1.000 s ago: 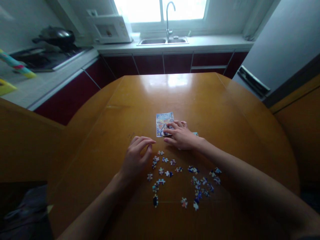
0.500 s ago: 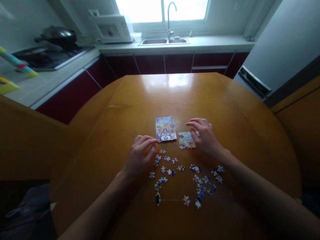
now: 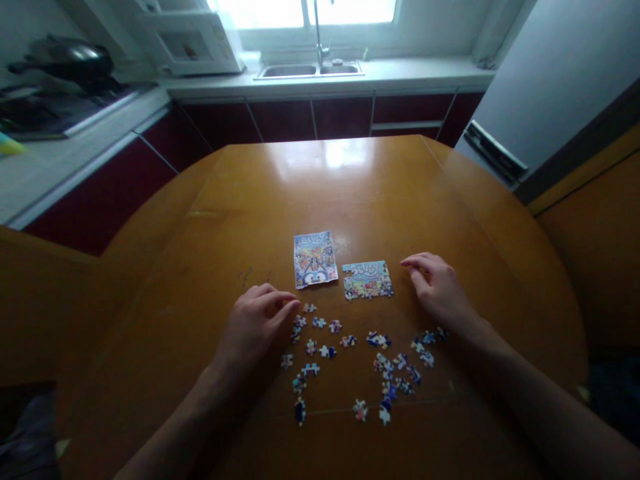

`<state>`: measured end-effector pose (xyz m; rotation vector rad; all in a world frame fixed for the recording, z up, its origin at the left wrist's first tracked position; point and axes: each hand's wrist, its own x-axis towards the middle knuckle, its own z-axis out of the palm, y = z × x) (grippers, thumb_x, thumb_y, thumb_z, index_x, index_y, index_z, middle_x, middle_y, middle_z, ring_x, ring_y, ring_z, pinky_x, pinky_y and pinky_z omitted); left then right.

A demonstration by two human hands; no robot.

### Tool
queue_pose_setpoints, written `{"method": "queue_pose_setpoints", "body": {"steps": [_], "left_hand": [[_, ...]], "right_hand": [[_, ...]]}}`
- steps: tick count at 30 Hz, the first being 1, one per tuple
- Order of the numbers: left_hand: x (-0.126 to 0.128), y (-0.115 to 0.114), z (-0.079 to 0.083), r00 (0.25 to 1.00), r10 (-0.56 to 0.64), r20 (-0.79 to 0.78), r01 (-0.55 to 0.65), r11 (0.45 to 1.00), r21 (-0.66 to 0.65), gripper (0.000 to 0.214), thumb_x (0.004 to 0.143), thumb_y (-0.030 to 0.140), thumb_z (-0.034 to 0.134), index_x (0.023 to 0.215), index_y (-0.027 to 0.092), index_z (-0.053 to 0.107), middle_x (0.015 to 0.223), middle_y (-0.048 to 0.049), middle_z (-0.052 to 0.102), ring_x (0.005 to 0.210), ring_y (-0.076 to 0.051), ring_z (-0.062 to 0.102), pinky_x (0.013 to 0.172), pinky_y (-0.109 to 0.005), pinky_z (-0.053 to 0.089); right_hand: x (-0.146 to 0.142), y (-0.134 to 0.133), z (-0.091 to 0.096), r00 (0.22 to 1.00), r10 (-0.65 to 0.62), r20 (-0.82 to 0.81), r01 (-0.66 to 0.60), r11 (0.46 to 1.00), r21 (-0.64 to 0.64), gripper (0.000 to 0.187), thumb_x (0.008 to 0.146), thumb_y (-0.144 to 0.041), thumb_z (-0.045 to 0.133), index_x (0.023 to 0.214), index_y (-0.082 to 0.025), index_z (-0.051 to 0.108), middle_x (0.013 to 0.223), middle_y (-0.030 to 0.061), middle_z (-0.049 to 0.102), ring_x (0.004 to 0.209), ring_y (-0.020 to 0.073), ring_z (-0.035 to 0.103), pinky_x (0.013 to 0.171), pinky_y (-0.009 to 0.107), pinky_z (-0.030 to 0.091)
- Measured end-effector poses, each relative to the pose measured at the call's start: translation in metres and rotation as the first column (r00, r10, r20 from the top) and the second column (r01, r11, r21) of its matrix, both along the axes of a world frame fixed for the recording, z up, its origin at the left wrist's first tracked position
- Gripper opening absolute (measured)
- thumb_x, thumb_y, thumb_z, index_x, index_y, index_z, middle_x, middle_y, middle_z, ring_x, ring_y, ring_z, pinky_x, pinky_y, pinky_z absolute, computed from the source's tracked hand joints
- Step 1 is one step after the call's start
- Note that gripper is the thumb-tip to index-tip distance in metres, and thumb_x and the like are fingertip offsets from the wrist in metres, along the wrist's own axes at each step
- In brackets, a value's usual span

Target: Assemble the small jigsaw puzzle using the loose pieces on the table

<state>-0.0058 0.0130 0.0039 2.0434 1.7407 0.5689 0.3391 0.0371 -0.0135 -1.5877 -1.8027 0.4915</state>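
Observation:
A partly joined jigsaw puzzle [image 3: 369,280] lies flat on the table, its lower edge uneven. Just left of it is a picture sheet [image 3: 315,260] with a colourful cartoon print. My left hand [image 3: 260,320] hovers by the loose puzzle pieces [image 3: 319,323], thumb and forefinger close together but apart, with nothing visible between them. To the right of the joined puzzle, my right hand [image 3: 440,287] is open and holds nothing, its fingers pointing left. More loose pieces [image 3: 393,390] are scattered nearer to me, some overlapping.
The wooden table [image 3: 320,193] has rounded sides. Beyond it stand a counter with a sink [image 3: 310,70], a white microwave [image 3: 193,43] and a wok [image 3: 70,60] on the stove. A fridge [image 3: 550,80] is at the right.
My right hand has come off the joined puzzle and moved to its right. My left hand has drawn back from the picture sheet toward the pieces. The view has shifted slightly.

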Motion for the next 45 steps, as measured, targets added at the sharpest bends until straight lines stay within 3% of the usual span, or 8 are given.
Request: {"method": "queue_pose_setpoints", "body": {"steps": [3,8,17,30,39,45], "left_hand": [[0.0,-0.002,0.004,0.999,0.039,-0.003,-0.039,0.999,-0.026,0.028,0.091,0.047,0.061,0.086,0.024,0.077,0.078,-0.0019,0.063,0.072,-0.016,0.058,0.064,-0.028,0.044],[0.001,-0.001,-0.001,0.996,-0.081,-0.023,0.079,0.993,-0.085,0.026,0.091,0.042,0.06,0.088,0.024,0.078,0.076,-0.0033,0.061,0.072,-0.016,0.057,0.061,-0.027,0.042],[0.0,-0.002,-0.008,0.993,-0.12,-0.009,0.12,0.993,-0.017,0.024,0.095,0.036,0.058,0.089,0.023,0.077,0.075,-0.004,0.061,0.073,-0.017,0.056,0.059,-0.027,0.041],[0.0,0.001,-0.019,0.975,-0.191,0.112,0.198,0.979,-0.055,0.017,0.093,0.032,0.06,0.093,0.023,0.075,0.08,-0.0021,0.059,0.071,-0.014,0.058,0.062,-0.026,0.046],[-0.004,0.005,-0.006,0.991,-0.101,0.089,0.095,0.993,0.065,0.02,0.093,0.036,0.059,0.098,0.021,0.071,0.081,-0.0018,0.061,0.071,-0.014,0.057,0.062,-0.026,0.045],[-0.028,0.014,0.01,0.973,-0.232,0.01,0.23,0.968,0.097,0.018,0.091,0.037,0.063,0.098,0.022,0.071,0.079,-0.0009,0.059,0.07,-0.013,0.053,0.065,-0.026,0.043]], "right_hand": [[-0.003,-0.009,0.003,0.999,-0.033,0.041,0.034,0.999,-0.029,0.022,0.088,-0.018,0.05,0.095,-0.018,0.071,0.098,0.0094,0.07,0.095,0.0244,0.061,0.086,0.042,0.049],[-0.011,-0.017,0.007,0.991,0.059,0.121,-0.047,0.994,-0.102,0.025,0.091,-0.02,0.049,0.102,-0.016,0.071,0.098,0.0104,0.067,0.095,0.0248,0.058,0.087,0.042,0.049],[-0.004,-0.017,0.005,0.979,0.07,0.19,-0.036,0.984,-0.176,0.023,0.094,-0.025,0.05,0.097,-0.02,0.071,0.096,0.0097,0.069,0.092,0.0255,0.061,0.082,0.042,0.05],[0.007,-0.011,0.008,0.979,0.055,0.195,-0.013,0.977,-0.211,0.022,0.092,-0.026,0.052,0.092,-0.021,0.073,0.095,0.0085,0.072,0.089,0.0238,0.064,0.082,0.04,0.05],[0.015,-0.007,0.01,0.977,0.007,0.212,0.043,0.972,-0.231,0.021,0.09,-0.029,0.053,0.091,-0.022,0.073,0.095,0.0071,0.074,0.086,0.0237,0.067,0.079,0.038,0.051],[0.026,-0.002,0.009,0.977,-0.051,0.207,0.097,0.971,-0.219,0.021,0.087,-0.034,0.056,0.09,-0.023,0.074,0.094,0.0071,0.076,0.082,0.0247,0.069,0.075,0.038,0.052]]}}
